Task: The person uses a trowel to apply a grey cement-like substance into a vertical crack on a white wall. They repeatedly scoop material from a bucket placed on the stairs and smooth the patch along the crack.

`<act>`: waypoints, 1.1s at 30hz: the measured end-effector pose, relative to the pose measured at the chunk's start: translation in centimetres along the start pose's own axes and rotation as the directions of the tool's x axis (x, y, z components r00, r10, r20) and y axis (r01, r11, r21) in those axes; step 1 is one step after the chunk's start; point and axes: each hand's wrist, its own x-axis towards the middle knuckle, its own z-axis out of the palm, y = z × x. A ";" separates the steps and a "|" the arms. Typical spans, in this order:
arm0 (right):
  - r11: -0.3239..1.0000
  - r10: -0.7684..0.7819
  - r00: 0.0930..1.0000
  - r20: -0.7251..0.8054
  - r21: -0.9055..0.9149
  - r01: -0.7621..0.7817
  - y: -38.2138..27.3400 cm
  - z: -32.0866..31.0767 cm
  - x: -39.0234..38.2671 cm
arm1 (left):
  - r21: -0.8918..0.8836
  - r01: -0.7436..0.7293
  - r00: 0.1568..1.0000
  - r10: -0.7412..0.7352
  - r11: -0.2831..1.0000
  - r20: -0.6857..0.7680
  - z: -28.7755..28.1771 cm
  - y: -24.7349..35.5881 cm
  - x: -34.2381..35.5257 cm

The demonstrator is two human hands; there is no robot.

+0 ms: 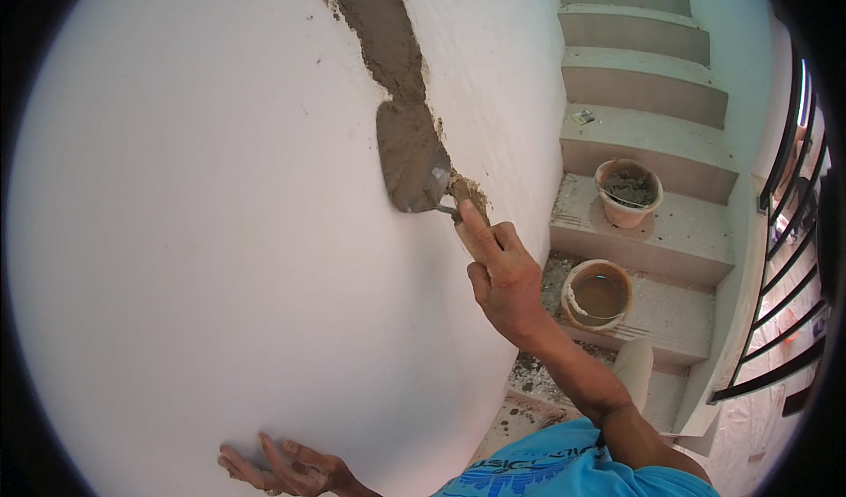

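Observation:
My right hand is closed round the handle of a trowel, index finger stretched along it. The trowel's mortar-smeared blade lies against the white wall, over a rough channel. Grey-brown mortar fills that channel above the blade, with ragged edges of broken plaster. Below and right of the blade, more of the channel shows near my knuckles. At the lower left, my left hand rests on the wall, its fingers apart and nothing in them.
Stairs climb along the right. A bucket of mortar stands on one step, and a bucket of murky water sits on the step below. Debris litters the lower steps. A black metal railing borders the far right.

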 end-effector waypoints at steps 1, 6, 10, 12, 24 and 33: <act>0.998 -0.011 1.000 0.002 -0.056 0.011 0.1 0.2 -0.3 | -0.008 0.010 1.000 -0.010 1.000 0.003 -0.1 0.1 0.0; 0.995 0.007 1.000 0.017 -0.103 -0.005 0.7 -0.2 -1.4 | -0.012 0.016 1.000 -0.016 1.000 0.004 0.0 0.0 0.0; 0.998 -0.003 1.000 0.007 -0.064 0.004 -0.3 -1.0 -0.8 | -0.008 0.030 1.000 -0.030 1.000 0.009 -0.2 -0.2 -0.4; 0.998 0.001 1.000 0.027 -0.065 0.001 -0.4 -0.6 -0.1 | -0.011 0.019 1.000 -0.019 1.000 0.008 -0.3 -0.2 -0.6; 0.992 0.125 0.987 0.103 -0.010 -0.125 -0.4 -1.1 -2.8 | -0.052 0.051 0.999 -0.051 0.997 0.002 -0.1 0.2 -0.2; 0.983 0.138 0.984 0.111 -0.136 -0.122 1.8 0.7 -4.5 | -0.030 -0.035 0.999 0.034 0.999 -0.024 0.0 0.0 -0.1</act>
